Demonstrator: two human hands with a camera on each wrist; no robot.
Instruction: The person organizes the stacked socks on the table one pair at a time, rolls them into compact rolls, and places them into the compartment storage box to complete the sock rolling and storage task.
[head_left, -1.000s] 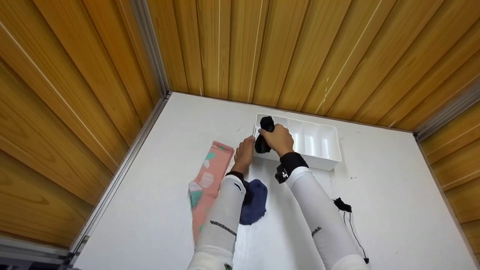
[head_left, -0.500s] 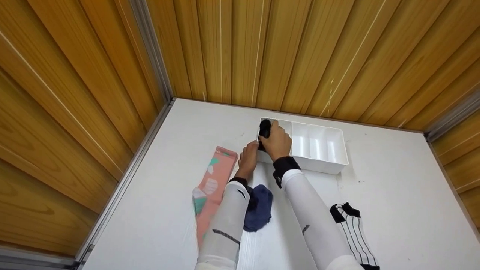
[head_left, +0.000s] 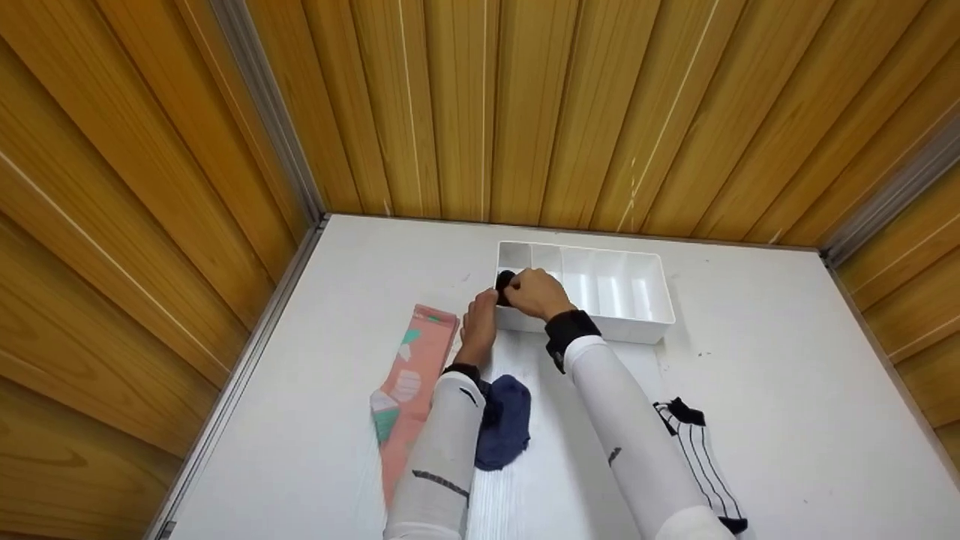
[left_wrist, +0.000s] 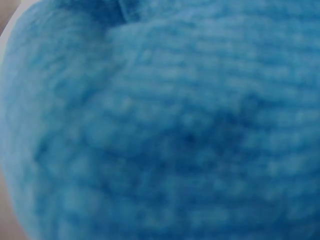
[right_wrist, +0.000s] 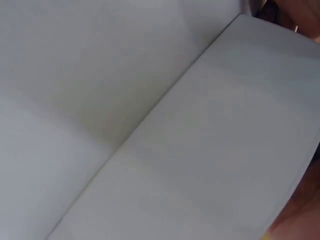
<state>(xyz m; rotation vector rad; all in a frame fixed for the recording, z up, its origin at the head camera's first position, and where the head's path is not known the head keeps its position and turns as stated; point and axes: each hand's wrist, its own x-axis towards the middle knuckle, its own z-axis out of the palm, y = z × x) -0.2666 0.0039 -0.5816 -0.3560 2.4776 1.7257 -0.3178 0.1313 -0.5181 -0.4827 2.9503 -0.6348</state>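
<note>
In the head view my right hand (head_left: 541, 293) reaches into the left end of a white divided box (head_left: 630, 331). Its curled fingers hold a bundled black sock (head_left: 505, 286), low in the leftmost compartment and partly hidden by the hand. My left hand (head_left: 480, 324) rests against the box's left front corner, fingers extended along the outer wall. A navy blue sock (head_left: 508, 427) lies beside the left wrist; its ribbed knit (left_wrist: 175, 120) fills the left wrist view. The right wrist view shows the box's pale outer wall (right_wrist: 215, 135), with bits of fingers at the right edge.
Left of the left forearm lies a long pink sock (head_left: 420, 360) with green and white patches, partly covered by the sleeve. A white sock with black stripes (head_left: 705, 457) lies right of the right forearm. Wooden panels (head_left: 525, 112) wall the white table (head_left: 787, 375) behind.
My right hand has lowered the black sock from above the box down into the leftmost compartment. The left hand stays at the box corner. The head view has shifted slightly.
</note>
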